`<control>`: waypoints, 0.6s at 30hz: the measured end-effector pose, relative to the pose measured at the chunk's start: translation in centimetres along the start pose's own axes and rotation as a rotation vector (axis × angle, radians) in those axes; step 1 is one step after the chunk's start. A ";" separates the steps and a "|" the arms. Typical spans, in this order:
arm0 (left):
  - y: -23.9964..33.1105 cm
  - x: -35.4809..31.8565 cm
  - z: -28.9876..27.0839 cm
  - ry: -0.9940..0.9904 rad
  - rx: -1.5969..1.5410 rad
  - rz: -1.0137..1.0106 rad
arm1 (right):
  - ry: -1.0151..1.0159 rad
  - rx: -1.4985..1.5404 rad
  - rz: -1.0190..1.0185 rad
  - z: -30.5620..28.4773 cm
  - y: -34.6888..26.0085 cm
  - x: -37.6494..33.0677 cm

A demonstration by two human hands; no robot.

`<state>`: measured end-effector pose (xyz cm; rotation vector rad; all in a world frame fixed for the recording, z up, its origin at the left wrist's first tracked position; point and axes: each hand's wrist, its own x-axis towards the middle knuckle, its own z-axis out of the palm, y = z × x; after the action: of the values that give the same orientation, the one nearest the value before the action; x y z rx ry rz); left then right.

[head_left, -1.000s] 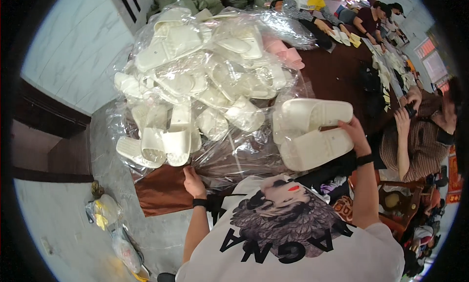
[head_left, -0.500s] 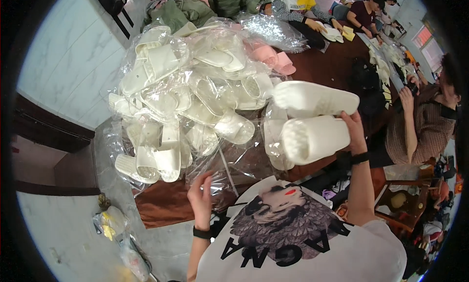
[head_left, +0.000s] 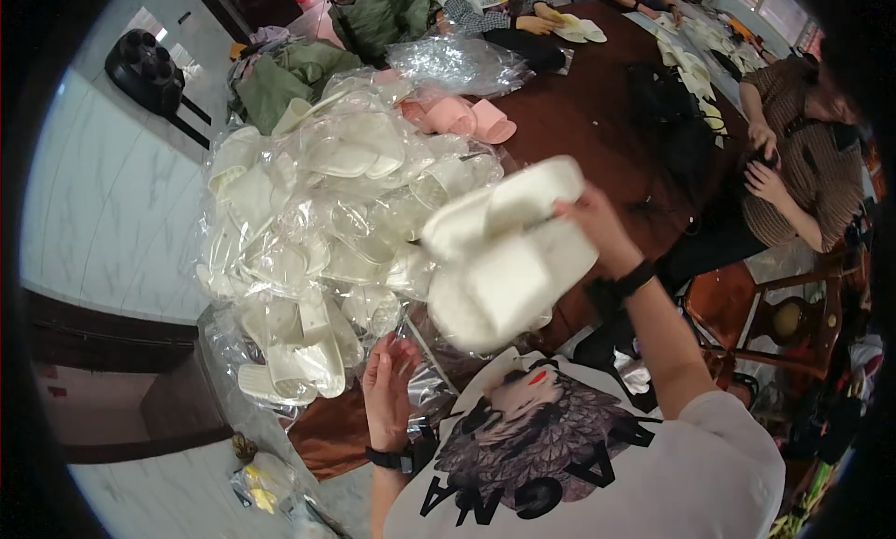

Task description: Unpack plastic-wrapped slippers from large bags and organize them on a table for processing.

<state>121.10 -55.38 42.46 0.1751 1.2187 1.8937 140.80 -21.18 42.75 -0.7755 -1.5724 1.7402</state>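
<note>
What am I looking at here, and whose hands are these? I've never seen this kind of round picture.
There is no machine: a person wears a wide-angle camera on the head, looking down, so edges bend. The right hand holds a pair of white slippers lifted above a dark brown table. The left hand is open, resting by crumpled clear plastic bags at the table's near edge. A heap of bagged white slippers covers the table's left side, with pink slippers behind. Other people sit at the far and right sides.
</note>
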 end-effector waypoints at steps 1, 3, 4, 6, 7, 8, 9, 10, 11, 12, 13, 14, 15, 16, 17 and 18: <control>-0.1 0.0 0.2 0.072 0.130 0.021 | 0.079 0.080 0.000 -1.5 -0.4 1.3; -1.5 0.2 -2.1 0.032 0.483 0.045 | 0.263 0.154 -0.013 -6.4 0.2 4.3; -2.3 0.4 -3.2 0.009 0.570 0.026 | 0.337 0.172 -0.049 -7.4 -0.5 5.1; -4.2 0.7 -5.3 -0.067 0.692 -0.082 | 0.412 0.309 -0.034 -9.6 0.3 6.5; -5.1 0.8 -6.0 -0.101 0.746 -0.090 | 0.407 0.401 -0.035 -9.7 0.5 6.7; -6.1 0.9 -6.7 -0.097 0.742 -0.093 | 0.404 0.398 -0.031 -9.0 0.7 6.5; -7.1 0.9 -7.3 -0.099 0.759 -0.071 | 0.481 0.129 0.126 -8.0 1.2 5.9; -8.0 1.0 -7.9 -0.091 0.773 -0.045 | 0.541 -0.143 0.280 -6.7 2.0 5.3; -8.4 1.5 -8.1 -0.085 0.768 -0.042 | 0.465 -0.312 0.204 -6.0 3.6 4.8; -8.6 2.0 -8.4 -0.109 0.816 -0.067 | 0.327 -0.476 0.040 -5.0 4.8 3.8; -9.0 2.4 -8.6 -0.133 0.865 -0.091 | 0.156 -0.502 -0.120 -3.7 6.0 3.2; -9.6 2.4 -9.0 -0.123 0.830 -0.071 | 0.018 -0.651 -0.153 -1.0 5.4 2.3; -9.6 2.6 -8.8 -0.120 0.830 -0.075 | -0.092 -0.747 -0.376 0.8 5.7 2.0; -9.6 3.0 -8.6 -0.135 0.887 -0.064 | -0.133 -0.792 -0.241 2.3 5.7 1.1; -9.4 3.3 -8.3 -0.155 0.944 -0.051 | -0.130 -0.791 -0.238 2.4 5.9 1.1; -9.3 3.3 -7.9 -0.162 0.936 -0.041 | -0.253 -1.010 -0.184 2.4 6.4 1.4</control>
<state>120.28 -56.94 29.91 0.7692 1.8794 1.1135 137.51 -21.89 36.62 -0.8192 -2.6341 0.8484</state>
